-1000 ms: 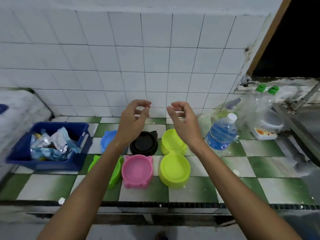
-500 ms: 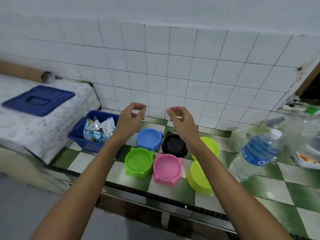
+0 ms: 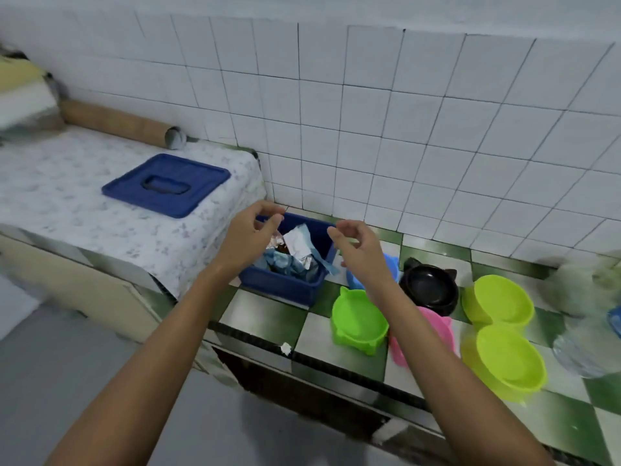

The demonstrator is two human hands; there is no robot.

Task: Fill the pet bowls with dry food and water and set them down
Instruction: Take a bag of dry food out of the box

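Several empty pet bowls stand on the green-and-white tiled counter (image 3: pixel 262 317): a green one (image 3: pixel 358 319), a pink one (image 3: pixel 438 326) partly behind my right forearm, a black one (image 3: pixel 431 287), a blue one (image 3: pixel 391 264) mostly hidden, and a yellow-green double bowl (image 3: pixel 504 334). A dark blue bin (image 3: pixel 285 284) holds crumpled foil food packets (image 3: pixel 295 252). My left hand (image 3: pixel 250 238) hovers over the bin's left side, fingers loosely curled, holding nothing. My right hand (image 3: pixel 359 245) hangs beside it over the bin's right edge, also loosely curled and empty.
The bin's blue lid (image 3: pixel 166 185) lies on a cloth-covered surface (image 3: pixel 67 196) to the left, with a cardboard tube (image 3: pixel 117 124) against the tiled wall. A clear water bottle (image 3: pixel 584 351) is blurred at the right edge. Grey floor lies below the counter's front edge.
The view has swung left, so the bowls now sit at the right and the bin lies under my hands. Both hands keep the same loosely curled pose, empty.
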